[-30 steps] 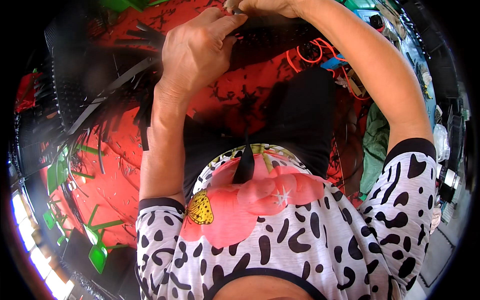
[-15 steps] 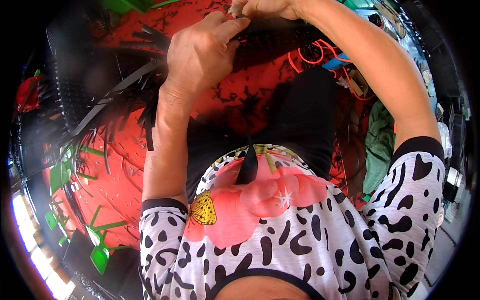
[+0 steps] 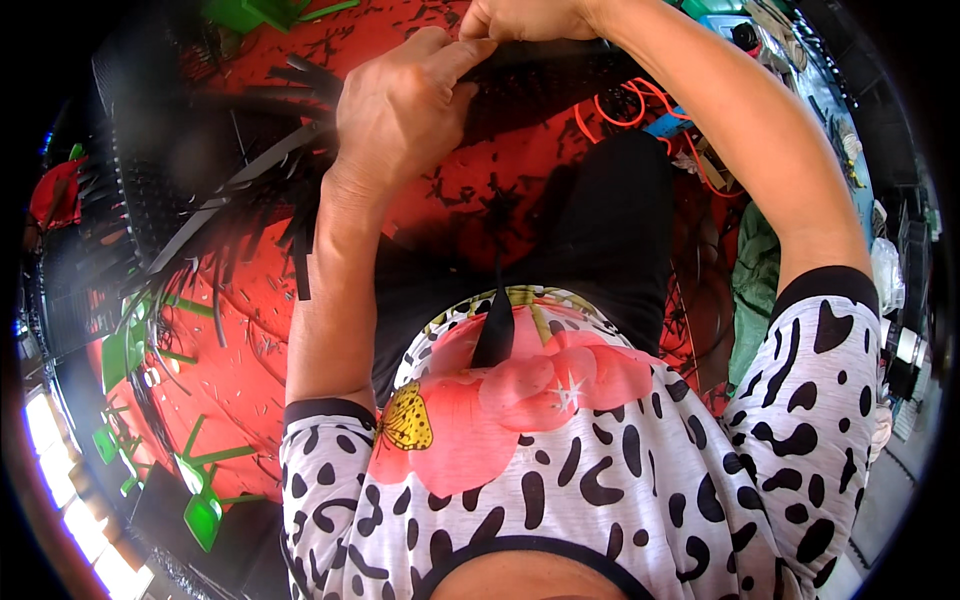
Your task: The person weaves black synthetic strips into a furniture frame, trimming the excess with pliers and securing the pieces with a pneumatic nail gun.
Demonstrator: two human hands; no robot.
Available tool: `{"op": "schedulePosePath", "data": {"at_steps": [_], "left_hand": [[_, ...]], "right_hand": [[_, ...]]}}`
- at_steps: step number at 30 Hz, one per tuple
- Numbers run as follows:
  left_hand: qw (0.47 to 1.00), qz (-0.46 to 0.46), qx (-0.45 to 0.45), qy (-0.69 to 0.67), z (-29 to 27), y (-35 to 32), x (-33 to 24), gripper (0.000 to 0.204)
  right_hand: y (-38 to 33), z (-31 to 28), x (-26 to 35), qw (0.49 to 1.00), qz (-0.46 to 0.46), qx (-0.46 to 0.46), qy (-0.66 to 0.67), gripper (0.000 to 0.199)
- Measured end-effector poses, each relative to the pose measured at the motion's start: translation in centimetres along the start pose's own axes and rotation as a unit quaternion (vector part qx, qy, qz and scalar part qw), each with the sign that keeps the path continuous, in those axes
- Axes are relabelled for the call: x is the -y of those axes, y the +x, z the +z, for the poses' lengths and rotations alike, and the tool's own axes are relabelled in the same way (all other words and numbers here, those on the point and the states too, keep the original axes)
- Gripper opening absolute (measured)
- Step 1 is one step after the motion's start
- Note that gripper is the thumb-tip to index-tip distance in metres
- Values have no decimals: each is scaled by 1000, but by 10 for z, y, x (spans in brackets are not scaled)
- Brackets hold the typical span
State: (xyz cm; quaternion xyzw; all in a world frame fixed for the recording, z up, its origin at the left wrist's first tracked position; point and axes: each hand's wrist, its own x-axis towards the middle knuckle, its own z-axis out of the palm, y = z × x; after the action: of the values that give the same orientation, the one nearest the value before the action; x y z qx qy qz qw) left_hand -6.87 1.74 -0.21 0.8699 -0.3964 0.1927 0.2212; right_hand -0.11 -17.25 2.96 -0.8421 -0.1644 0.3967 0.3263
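My left hand (image 3: 405, 105) is closed at the top middle, with black flat strips (image 3: 255, 165) fanning out on its left side. Its thumb and index finger point right and press on the edge of a dark woven piece (image 3: 545, 75), made of black strips. My right hand (image 3: 525, 20) meets those fingertips at the upper edge of the view, its fingers pinched together. What the right fingers grip is too small and too hidden to make out. The dark piece lies below both hands, in shadow above my black-trousered legs (image 3: 610, 210).
Black strip offcuts (image 3: 490, 205) are scattered over the red floor covering (image 3: 245, 375). Green plastic pieces (image 3: 202, 515) lie at the left. To the right are an orange cord (image 3: 622, 122), a green cloth sack (image 3: 755, 290) and a cluttered bluish surface (image 3: 820, 95).
My right hand has shifted slightly at the fingertips of my left, and the right forearm and elbow have swung a little inward. The left hand stays almost in place.
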Motion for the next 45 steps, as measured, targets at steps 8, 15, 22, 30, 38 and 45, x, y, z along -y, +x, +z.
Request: {"op": "schedulePosePath", "data": {"at_steps": [8,15,22,30,38,45], "left_hand": [[998,11,-61,-26,5,4,2,27],[997,-63,5,-45,-3,8,5,30],[996,-55,-7,-68,-2,9,7,33],[997,-58,-3,-52,0,7,5,32],[996,-62,-58,11,8,6,1,25],[992,-55,-111,23,10,8,3,27]], "right_hand": [[-44,52,-19,811,-390,-430,-72,17],[-33,78,-20,701,-408,-511,-286,13],[-36,81,-25,649,-435,-550,-295,19],[-34,81,-30,696,-448,-542,-146,9],[-24,60,-20,733,-391,-541,-129,10],[-22,25,8,911,-223,-346,-6,7]]}}
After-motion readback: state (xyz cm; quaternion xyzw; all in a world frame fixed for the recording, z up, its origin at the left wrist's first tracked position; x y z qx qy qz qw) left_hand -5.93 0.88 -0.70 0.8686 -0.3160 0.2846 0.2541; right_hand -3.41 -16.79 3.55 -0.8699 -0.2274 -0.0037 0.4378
